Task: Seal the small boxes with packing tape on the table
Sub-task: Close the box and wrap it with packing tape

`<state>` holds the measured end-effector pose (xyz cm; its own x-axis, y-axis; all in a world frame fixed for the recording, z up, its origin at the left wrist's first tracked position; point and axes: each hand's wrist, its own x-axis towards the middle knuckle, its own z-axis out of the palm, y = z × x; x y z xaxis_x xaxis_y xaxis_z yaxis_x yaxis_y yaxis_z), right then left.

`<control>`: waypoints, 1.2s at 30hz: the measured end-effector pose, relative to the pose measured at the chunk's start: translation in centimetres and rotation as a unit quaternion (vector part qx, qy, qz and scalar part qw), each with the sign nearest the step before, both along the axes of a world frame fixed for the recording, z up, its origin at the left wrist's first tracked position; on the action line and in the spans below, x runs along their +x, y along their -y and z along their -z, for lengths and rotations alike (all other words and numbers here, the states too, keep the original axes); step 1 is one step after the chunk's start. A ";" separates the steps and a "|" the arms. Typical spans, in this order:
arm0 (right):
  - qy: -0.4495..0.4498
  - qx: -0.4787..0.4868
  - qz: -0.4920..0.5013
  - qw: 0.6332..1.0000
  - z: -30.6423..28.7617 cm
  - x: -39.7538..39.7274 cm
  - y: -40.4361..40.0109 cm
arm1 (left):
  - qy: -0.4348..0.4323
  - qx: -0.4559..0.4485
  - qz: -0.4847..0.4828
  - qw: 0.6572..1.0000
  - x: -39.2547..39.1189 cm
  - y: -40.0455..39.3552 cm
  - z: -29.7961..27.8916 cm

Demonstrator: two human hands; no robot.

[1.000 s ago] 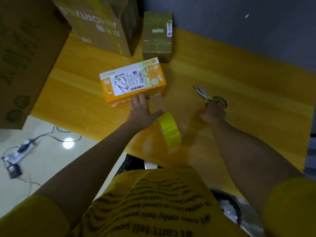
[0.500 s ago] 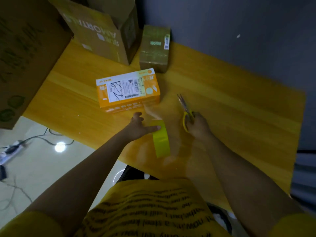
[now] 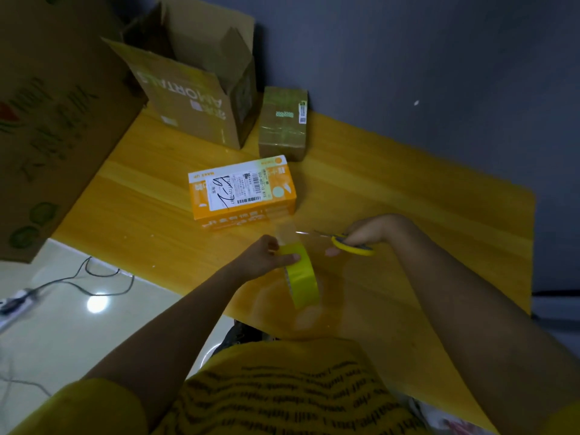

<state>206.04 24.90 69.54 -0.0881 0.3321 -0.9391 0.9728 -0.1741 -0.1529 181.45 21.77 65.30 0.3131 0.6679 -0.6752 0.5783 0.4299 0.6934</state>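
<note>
Tape roll (image 3: 301, 279) gripped between left fingers (image 3: 290, 257).

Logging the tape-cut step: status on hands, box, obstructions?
Left hand grips yellow tape roll; right hand holds yellow-handled scissors. Tape strip runs to orange labelled box, uncut. Nothing blocking.

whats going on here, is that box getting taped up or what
A person is sealing an orange box on the yellow table. The left hand holds a roll of yellow packing tape, with a clear strip pulled up to the box's near side. The right hand holds yellow-handled scissors, blades pointing at that strip, which looks uncut. A taped brown box and an open carton stand behind.
</note>
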 end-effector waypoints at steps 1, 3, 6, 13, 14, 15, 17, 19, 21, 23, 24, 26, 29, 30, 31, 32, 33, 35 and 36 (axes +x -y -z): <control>0.001 -0.022 -0.006 1.000 -0.3 -0.6 -0.5 | -0.001 0.001 0.001 1.000 0.0 0.0 0.0; -0.011 -0.057 0.002 0.998 0.6 -1.1 -1.9 | -0.002 0.000 -0.001 1.000 0.0 0.1 0.2; 0.004 -0.066 -0.034 0.997 1.2 -2.8 -3.7 | 0.014 -0.004 -0.022 1.000 0.0 0.1 0.3; -0.002 0.071 -0.129 0.989 0.1 -4.0 -3.6 | 0.022 -0.033 -0.008 0.999 0.0 -0.5 0.5; -0.009 0.076 -0.115 0.990 0.0 -3.9 -3.4 | 0.033 -0.049 -0.007 0.998 0.1 -0.6 0.4; -0.013 0.082 -0.103 0.991 0.0 -3.8 -3.3 | 0.045 -0.063 -0.007 0.997 0.3 -0.8 0.3; -0.019 0.093 -0.093 0.991 0.1 -3.6 -3.3 | 0.066 -0.077 -0.023 0.995 0.4 -0.8 0.2; -0.021 0.097 -0.086 0.991 0.2 -3.4 -3.1 | 0.087 -0.078 -0.047 0.992 0.2 -0.7 0.3; -0.022 0.099 -0.075 0.992 0.2 -3.2 -3.0 | 0.100 -0.070 -0.073 0.990 0.2 -0.4 0.3; -0.022 0.099 -0.069 0.992 0.5 -3.1 -2.8 | 0.105 -0.057 -0.100 0.988 0.3 -0.3 0.5; -0.022 0.099 -0.067 0.993 0.6 -3.1 -2.8 | 0.102 -0.052 -0.108 0.987 0.4 -0.4 0.5; -0.021 0.098 -0.058 0.993 0.7 -2.9 -2.7 | 0.092 -0.050 -0.110 0.988 0.8 -0.6 0.3; -0.010 0.078 -0.080 0.994 0.3 -3.0 -2.9 | 0.079 -0.055 -0.105 0.990 0.9 -0.9 0.2; -0.006 0.072 -0.089 0.993 0.0 -3.2 -2.9 | 0.078 -0.058 -0.109 0.989 0.9 -0.9 0.2; -0.002 0.070 -0.093 0.993 -0.3 -3.2 -2.9 | 0.078 -0.062 -0.119 0.988 1.0 -0.9 0.0; -0.003 0.073 -0.088 0.993 -0.7 -3.2 -3.0 | 0.078 -0.069 -0.133 0.986 0.9 -0.9 0.0; -0.002 0.080 -0.081 0.993 -0.9 -2.9 -3.1 | 0.078 -0.073 -0.143 0.984 0.9 -0.8 0.0; 0.022 0.081 -0.087 0.993 -1.5 -2.2 -3.3 | 0.074 -0.067 -0.142 0.985 0.8 -0.8 -0.1; 0.052 0.070 -0.097 0.991 -1.6 -1.6 -3.4 | 0.073 -0.060 -0.138 0.986 0.7 -0.8 -0.2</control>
<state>204.42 28.31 71.13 -0.0677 0.4462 -0.8924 0.9977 0.0335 -0.0590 182.14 22.58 65.48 0.2301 0.6600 -0.7152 0.3254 0.6404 0.6957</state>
